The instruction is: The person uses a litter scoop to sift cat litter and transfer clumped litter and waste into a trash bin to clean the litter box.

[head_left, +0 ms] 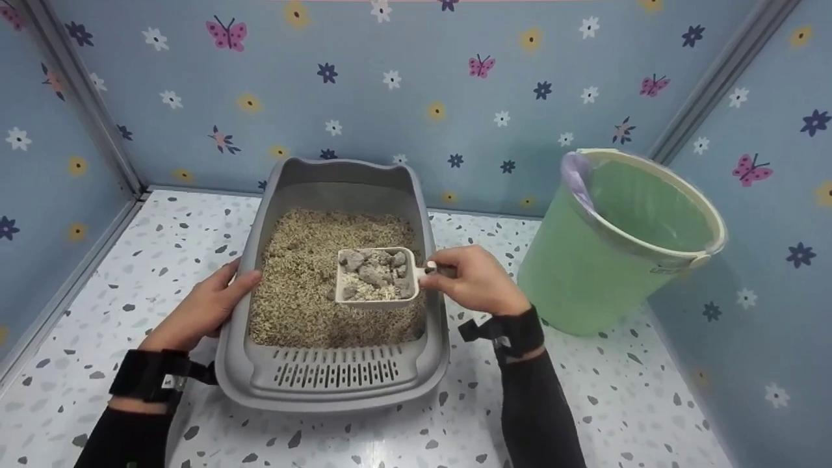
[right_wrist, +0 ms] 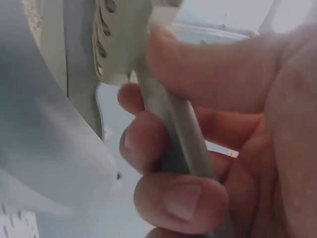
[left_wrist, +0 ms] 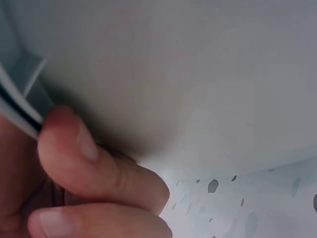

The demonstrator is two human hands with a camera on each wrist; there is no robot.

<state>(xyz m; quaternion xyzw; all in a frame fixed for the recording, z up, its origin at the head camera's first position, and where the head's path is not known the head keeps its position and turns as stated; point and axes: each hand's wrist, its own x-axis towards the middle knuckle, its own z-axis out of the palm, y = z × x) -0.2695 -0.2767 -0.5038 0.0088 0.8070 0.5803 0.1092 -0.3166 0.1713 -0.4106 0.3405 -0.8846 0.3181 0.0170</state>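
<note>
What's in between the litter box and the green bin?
In the head view, a strip of speckled surface, with the right hand above it.

Black sleeves (head_left: 538,406), black wrist straps (head_left: 525,330)

No text, numbers or signs legible in any view. Faint mark (head_left: 669,267) high on green bin (head_left: 578,273): too small to read.

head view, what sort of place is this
Probably a small booth set up as a pet-care corner: a grey litter tray filled with granules, a green bin to its right, and flower-and-butterfly panels on three sides.
</note>
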